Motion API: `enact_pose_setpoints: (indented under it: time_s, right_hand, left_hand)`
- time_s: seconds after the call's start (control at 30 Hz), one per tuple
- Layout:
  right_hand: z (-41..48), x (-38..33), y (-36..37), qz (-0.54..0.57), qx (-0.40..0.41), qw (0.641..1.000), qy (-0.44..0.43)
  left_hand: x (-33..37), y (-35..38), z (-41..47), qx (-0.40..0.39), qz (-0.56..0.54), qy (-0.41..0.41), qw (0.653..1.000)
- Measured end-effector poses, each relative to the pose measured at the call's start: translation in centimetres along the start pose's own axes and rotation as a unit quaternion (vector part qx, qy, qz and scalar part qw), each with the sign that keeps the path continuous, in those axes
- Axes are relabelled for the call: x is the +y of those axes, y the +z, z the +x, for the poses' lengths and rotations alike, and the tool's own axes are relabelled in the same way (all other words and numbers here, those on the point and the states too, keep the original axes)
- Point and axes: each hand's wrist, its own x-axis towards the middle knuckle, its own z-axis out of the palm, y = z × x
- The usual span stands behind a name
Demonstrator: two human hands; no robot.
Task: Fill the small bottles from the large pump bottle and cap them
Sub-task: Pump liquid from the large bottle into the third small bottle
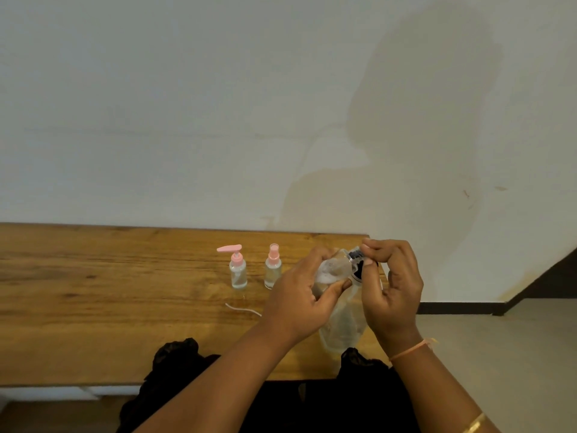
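Seen from the head camera, a small pump-top bottle with a pink pump stood upright on the wooden table. Just right of it, apart from it, stood a small spray-top bottle, also clear with a pink top. Just in front of the pump-top bottle lay a thin white tube, flat on the wood.

Further right of the pump-top bottle, beyond the spray one, both hands met above the table. The left hand was curled round a clear bottle, tilted with its neck to the right and some white foam inside. The right hand pinched the black cap at that neck between thumb and fingertips. Below the hands a clear, see-through shape reached down to the table; whether it was part of the same bottle could not be told. A pink thread circled the right wrist.
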Motion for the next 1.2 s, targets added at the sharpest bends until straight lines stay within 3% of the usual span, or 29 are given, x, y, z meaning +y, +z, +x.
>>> enact_pose_setpoints:
  time_s: [0.4,0.73,1.2]
  right_hand:
    - [0.4,-1.2,0.3,-0.033,0.0,0.999,0.016]
    - [-0.2,0.0,0.1,-0.007,0.004,1.0,0.004]
    - [0.1,-0.8,0.3,-0.012,0.022,1.0,0.007]
  left_hand:
    - [0.2,-0.1,-0.1,0.03,-0.027,0.016,0.999]
    - [-0.3,0.4,-0.1,-0.008,-0.018,-0.013,1.0]
    - [0.0,0.2,-0.1,0.032,-0.016,0.02,0.999]
